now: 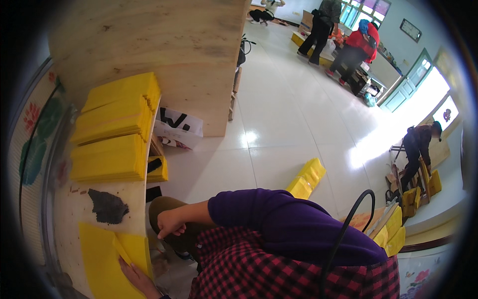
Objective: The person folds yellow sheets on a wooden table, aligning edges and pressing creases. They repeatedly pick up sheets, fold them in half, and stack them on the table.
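Observation:
My left hand (134, 278) lies on a yellow sheet (97, 259), paper by its look, at the near end of a pale wooden table (64, 203). Its fingers are stretched out and touch the lower end of a narrow raised flap on the sheet. Past the table's edge, my right hand (172, 223) hangs above my knee in a purple sleeve, fingers curled in, with nothing visible in it. A torn dark grey piece (108, 206) rests on the table beyond the sheet. Farther along are thick stacks of folded yellow sheets (107, 158).
A tall wooden panel (149, 50) stands behind the stacks. Beside the table is a white printed bag (179, 125). A yellow bundle (307, 178) lies on the tiled floor. Several people work farther off, one bending (418, 147) at the right near more yellow bundles.

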A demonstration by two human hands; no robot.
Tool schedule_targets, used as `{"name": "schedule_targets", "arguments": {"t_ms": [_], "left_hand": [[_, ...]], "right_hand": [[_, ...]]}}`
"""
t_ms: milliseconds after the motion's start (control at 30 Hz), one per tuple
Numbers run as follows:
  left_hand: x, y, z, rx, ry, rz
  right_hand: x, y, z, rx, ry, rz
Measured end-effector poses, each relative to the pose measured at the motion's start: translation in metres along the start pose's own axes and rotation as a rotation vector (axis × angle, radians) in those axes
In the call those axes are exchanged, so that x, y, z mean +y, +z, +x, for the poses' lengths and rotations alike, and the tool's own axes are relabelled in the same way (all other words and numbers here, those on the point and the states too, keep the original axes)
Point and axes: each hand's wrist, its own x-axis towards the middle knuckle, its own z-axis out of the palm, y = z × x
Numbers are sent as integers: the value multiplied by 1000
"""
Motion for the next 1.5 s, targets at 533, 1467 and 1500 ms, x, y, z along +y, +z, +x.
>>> {"name": "schedule_targets", "arguments": {"t_ms": [533,1467,1500], "left_hand": [[-7,-1,-1,-8,32,25],[-3,0,-1,14,24,-7],[-3,-1,-1,15,26,-3]], "right_hand": [[-5,0,-7,25,8,34],[-4,2,-2,19,44,21],[-4,2,-2,18,44,18]]}}
